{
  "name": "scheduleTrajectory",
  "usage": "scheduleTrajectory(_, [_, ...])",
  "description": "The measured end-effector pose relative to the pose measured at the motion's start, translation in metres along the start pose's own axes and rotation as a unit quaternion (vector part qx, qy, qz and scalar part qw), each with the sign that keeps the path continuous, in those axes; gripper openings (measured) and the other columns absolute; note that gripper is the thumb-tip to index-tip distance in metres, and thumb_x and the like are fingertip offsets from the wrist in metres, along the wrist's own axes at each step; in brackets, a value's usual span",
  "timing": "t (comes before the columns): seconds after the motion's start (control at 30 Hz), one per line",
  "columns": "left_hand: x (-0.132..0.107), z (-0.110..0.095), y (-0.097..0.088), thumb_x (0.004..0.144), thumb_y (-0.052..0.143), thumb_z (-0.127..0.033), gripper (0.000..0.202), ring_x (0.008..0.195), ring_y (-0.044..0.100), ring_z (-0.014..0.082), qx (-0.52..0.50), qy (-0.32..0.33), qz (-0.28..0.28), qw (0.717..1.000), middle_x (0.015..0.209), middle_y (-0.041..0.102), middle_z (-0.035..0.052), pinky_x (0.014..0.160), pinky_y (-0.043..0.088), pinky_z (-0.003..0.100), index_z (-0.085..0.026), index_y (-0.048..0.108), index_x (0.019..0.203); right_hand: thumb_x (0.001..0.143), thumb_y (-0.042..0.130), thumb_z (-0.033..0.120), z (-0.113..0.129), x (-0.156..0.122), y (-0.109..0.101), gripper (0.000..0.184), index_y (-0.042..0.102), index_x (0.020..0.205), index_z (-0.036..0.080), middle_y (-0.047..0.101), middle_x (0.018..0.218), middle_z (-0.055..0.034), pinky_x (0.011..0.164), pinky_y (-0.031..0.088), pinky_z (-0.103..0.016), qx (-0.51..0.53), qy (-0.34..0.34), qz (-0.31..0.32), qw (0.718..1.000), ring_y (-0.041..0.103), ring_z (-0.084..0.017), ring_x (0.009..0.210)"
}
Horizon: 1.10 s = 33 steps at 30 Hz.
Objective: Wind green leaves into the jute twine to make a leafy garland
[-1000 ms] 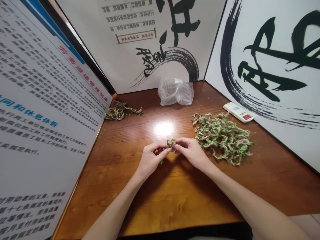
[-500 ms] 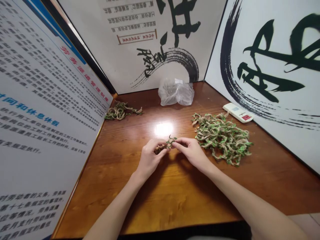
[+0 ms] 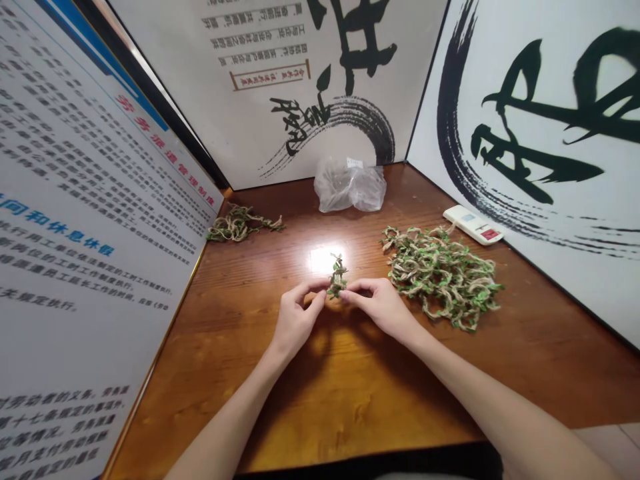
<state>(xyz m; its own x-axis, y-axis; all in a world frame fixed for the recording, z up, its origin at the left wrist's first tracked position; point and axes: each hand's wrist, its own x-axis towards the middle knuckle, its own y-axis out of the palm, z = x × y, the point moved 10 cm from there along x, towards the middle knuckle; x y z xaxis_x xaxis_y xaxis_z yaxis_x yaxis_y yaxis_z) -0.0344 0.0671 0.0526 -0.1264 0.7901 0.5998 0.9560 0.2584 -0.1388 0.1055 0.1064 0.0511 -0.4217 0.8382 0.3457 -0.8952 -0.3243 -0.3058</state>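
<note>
Between my two hands a short piece of leafy twine (image 3: 338,277), brownish with small green leaves, stands up from the fingertips. My left hand (image 3: 299,317) pinches it from the left side with thumb and forefinger. From the right, my right hand (image 3: 383,307) grips its lower end the same way. Just to the right of my right hand lies a big tangled heap of leafy twine (image 3: 443,277), tan cord with green leaves. A smaller bunch of leafy twine (image 3: 243,223) rests at the far left of the table.
A crumpled clear plastic bag (image 3: 350,187) sits at the back of the wooden table (image 3: 320,393). Behind the heap, a white remote-like device (image 3: 473,225) lies near the right panel. Printed panels (image 3: 240,140) wall in the table at left, back and right.
The leafy twine between my fingers now stands upright and shows more of its length above them. My hands have barely shifted. The whole view has drifted slightly.
</note>
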Motion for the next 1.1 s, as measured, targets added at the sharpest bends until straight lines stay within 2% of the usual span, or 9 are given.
scheduleTrajectory(0.17, [0.0,0.003,0.002,0.074,0.072,-0.025,0.015,0.078,0.068,0.0151,-0.063,-0.03,-0.008,0.998,0.083,0.071,0.0045,0.071,0.056,0.023,-0.014,0.067,0.083,0.075,0.067,0.029,0.0,-0.001,-0.003,0.015,0.075,0.077,0.016,0.073,0.08,-0.0045,0.071,0.047,-0.028,-0.013,0.005,-0.025,1.0,0.067,-0.019,0.075])
scheduleTrajectory(0.33, [0.002,0.008,0.001,0.076,0.071,-0.026,0.018,0.084,0.068,0.0157,-0.075,-0.031,-0.016,0.997,0.089,0.071,0.0054,0.08,0.055,0.026,-0.015,0.066,0.088,0.075,0.067,0.029,0.004,-0.002,-0.005,0.017,0.076,0.083,0.018,0.074,0.087,-0.0047,0.076,0.048,-0.029,-0.008,-0.005,-0.032,0.999,0.068,-0.02,0.08])
scheduleTrajectory(0.47, [0.002,0.008,0.004,0.079,0.068,-0.026,0.018,0.087,0.067,0.0146,-0.09,-0.025,0.004,0.996,0.093,0.07,0.0052,0.082,0.054,0.026,-0.016,0.065,0.094,0.077,0.064,0.03,0.006,-0.001,0.001,0.02,0.075,0.086,0.017,0.073,0.088,-0.0051,0.076,0.048,-0.028,0.005,-0.025,-0.002,1.0,0.066,-0.019,0.081])
scheduleTrajectory(0.57, [0.002,0.007,0.005,0.08,0.066,-0.025,0.019,0.087,0.066,0.0129,-0.099,-0.026,0.007,0.995,0.092,0.068,0.004,0.081,0.053,0.023,-0.017,0.061,0.096,0.079,0.061,0.03,-0.001,-0.001,0.005,0.022,0.074,0.089,0.015,0.073,0.091,-0.0064,0.077,0.047,-0.029,-0.005,-0.012,0.011,1.0,0.065,-0.02,0.083])
scheduleTrajectory(0.67, [0.001,0.009,0.005,0.079,0.067,-0.025,0.019,0.082,0.065,0.0119,-0.105,-0.041,-0.002,0.994,0.085,0.064,0.0019,0.074,0.052,0.02,-0.016,0.055,0.09,0.082,0.059,0.029,-0.005,-0.002,0.008,0.022,0.072,0.091,0.015,0.072,0.091,-0.0064,0.076,0.046,-0.03,-0.034,-0.006,0.01,0.999,0.064,-0.02,0.082])
scheduleTrajectory(0.77, [0.001,0.011,0.01,0.081,0.065,-0.029,0.021,0.074,0.061,0.0108,-0.123,-0.057,0.019,0.991,0.08,0.06,0.0013,0.066,0.05,0.019,-0.016,0.048,0.085,0.085,0.054,0.026,-0.002,-0.006,0.014,0.021,0.071,0.092,0.016,0.071,0.09,-0.0051,0.077,0.045,-0.029,-0.062,-0.024,0.026,0.997,0.063,-0.019,0.082])
scheduleTrajectory(0.9, [0.003,0.012,0.013,0.076,0.069,-0.028,0.026,0.072,0.061,0.0107,-0.146,-0.056,0.048,0.987,0.08,0.06,0.001,0.067,0.051,0.021,-0.017,0.049,0.087,0.087,0.05,0.023,0.002,-0.007,0.012,0.021,0.069,0.092,0.017,0.071,0.091,-0.0052,0.078,0.043,-0.03,-0.076,-0.042,0.01,0.996,0.062,-0.019,0.084])
scheduleTrajectory(1.0, [0.005,0.014,0.011,0.076,0.068,-0.025,0.018,0.077,0.063,0.0138,-0.102,-0.044,0.059,0.992,0.085,0.063,0.0041,0.072,0.052,0.025,-0.015,0.055,0.082,0.086,0.051,0.025,0.001,-0.005,0.005,0.019,0.068,0.089,0.016,0.07,0.091,-0.0065,0.076,0.043,-0.03,-0.096,-0.041,-0.012,0.994,0.061,-0.019,0.082])
scheduleTrajectory(1.1, [0.004,0.008,0.009,0.082,0.061,-0.024,0.012,0.083,0.062,0.0156,-0.022,0.003,0.059,0.998,0.087,0.065,0.0067,0.077,0.051,0.027,-0.015,0.062,0.075,0.087,0.05,0.025,-0.001,-0.004,0.006,0.018,0.065,0.086,0.016,0.069,0.088,-0.0064,0.074,0.041,-0.029,-0.115,-0.042,-0.003,0.992,0.06,-0.019,0.081])
